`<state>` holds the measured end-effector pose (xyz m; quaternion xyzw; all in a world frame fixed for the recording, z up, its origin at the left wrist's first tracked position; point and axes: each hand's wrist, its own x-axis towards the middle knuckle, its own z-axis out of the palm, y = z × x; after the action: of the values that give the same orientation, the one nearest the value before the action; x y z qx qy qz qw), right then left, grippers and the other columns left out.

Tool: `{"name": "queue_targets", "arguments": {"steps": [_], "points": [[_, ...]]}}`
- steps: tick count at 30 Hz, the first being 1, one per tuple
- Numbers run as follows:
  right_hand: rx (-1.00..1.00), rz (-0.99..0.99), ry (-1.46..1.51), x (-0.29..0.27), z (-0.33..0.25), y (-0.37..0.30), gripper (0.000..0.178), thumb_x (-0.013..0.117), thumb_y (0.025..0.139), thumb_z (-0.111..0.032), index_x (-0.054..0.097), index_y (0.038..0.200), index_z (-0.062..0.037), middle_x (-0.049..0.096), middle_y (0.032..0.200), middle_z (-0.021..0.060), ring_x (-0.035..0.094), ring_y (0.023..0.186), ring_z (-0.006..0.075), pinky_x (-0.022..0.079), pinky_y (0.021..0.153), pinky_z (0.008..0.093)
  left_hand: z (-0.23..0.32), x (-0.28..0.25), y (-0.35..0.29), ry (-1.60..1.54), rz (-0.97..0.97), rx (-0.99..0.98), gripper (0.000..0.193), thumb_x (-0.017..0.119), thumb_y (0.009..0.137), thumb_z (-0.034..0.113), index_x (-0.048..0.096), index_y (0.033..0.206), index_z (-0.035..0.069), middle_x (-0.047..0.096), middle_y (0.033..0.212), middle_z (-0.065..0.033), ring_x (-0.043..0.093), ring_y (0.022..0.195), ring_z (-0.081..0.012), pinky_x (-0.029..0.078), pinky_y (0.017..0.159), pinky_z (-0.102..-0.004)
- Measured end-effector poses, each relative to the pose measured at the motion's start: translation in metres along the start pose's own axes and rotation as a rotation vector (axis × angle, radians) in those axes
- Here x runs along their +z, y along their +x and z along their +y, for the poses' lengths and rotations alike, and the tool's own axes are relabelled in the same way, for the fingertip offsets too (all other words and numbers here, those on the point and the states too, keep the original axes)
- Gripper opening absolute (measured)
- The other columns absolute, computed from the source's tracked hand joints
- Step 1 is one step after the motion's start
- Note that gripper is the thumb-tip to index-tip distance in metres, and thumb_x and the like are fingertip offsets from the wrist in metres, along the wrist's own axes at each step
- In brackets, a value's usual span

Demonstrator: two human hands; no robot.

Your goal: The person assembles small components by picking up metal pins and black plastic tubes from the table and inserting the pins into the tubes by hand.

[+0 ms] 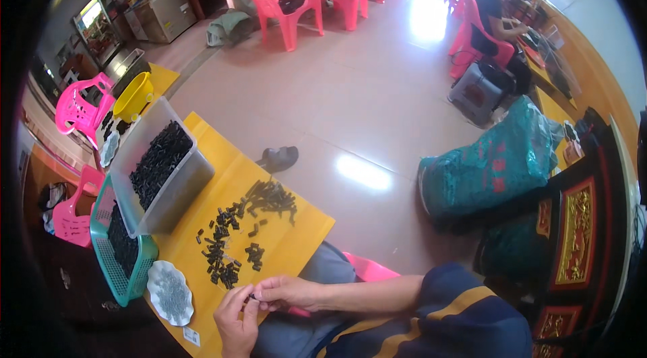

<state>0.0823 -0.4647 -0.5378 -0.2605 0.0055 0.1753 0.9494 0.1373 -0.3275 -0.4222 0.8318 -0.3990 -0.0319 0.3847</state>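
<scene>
Pinching a small dark piece (253,297) between their fingertips, the left hand (236,323) and the right hand (290,293) meet at the near edge of the yellow table (306,230). Both look closed on it, the left from below and the right reaching in from the right side; the fingers cover so much of the piece that its long axis cannot be told.

Straight ahead of the hands lie loose short black pieces (217,253), spread in a band that runs away from the person. Its near end is just beyond the left hand, which is the closer of the two, while a small separate cluster (255,256) sits ahead of the right hand. Farther off, past the band, is a heap of dark grey pieces (271,198). Individual pieces point in mixed directions.

To the left of the left hand is a scalloped white plate (156,270) holding fine greyish bits. Beyond it, farther ahead and to the left, stand a green basket (106,260) and a translucent tub (185,189), both filled with black pieces.
</scene>
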Motion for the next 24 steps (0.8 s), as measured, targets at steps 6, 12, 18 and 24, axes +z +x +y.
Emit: {"name": "queue_targets", "arguments": {"steps": [6,12,18,24], "points": [[0.039,0.03,-0.21,0.011,-0.005,-0.01,0.037,0.054,0.104,-0.038,0.067,0.111,-0.0041,0.068,0.099,0.0023,0.061,0.087,0.0083,0.05,0.079,0.0235,-0.014,-0.015,-0.006,-0.095,-0.024,-0.149,0.004,0.067,0.084,0.001,0.069,0.087,-0.001,0.066,0.081,-0.0158,0.067,0.075,-0.0314,0.054,0.068,-0.0362],[0.119,0.179,-0.288,0.02,-0.029,-0.02,0.022,0.06,0.102,-0.023,0.065,0.106,-0.0022,0.069,0.099,0.0058,0.063,0.089,0.0109,0.051,0.086,0.0263,-0.027,-0.037,-0.005,-0.119,-0.079,-0.307,0.008,0.065,0.089,0.008,0.066,0.094,0.002,0.068,0.079,-0.0158,0.068,0.07,-0.0325,0.052,0.064,-0.0382],[0.142,0.132,-0.211,0.02,-0.022,-0.015,0.012,0.061,0.1,-0.016,0.065,0.103,-0.0042,0.07,0.1,0.0051,0.064,0.088,0.0103,0.053,0.084,0.0248,-0.107,-0.124,-0.004,0.51,0.207,-0.351,0.012,0.062,0.086,0.007,0.072,0.093,0.005,0.07,0.075,-0.0129,0.067,0.065,-0.0257,0.052,0.062,-0.0344],[0.108,0.136,-0.226,0.019,-0.022,-0.016,0.014,0.061,0.101,-0.017,0.065,0.104,-0.0036,0.069,0.101,0.0057,0.064,0.089,0.0106,0.052,0.086,0.0247,-0.096,-0.166,0.025,0.498,0.579,-0.183,0.036,0.065,0.087,0.002,0.061,0.123,0.001,0.069,0.096,-0.0162,0.067,0.076,-0.0269,0.054,0.07,-0.0351]]}}
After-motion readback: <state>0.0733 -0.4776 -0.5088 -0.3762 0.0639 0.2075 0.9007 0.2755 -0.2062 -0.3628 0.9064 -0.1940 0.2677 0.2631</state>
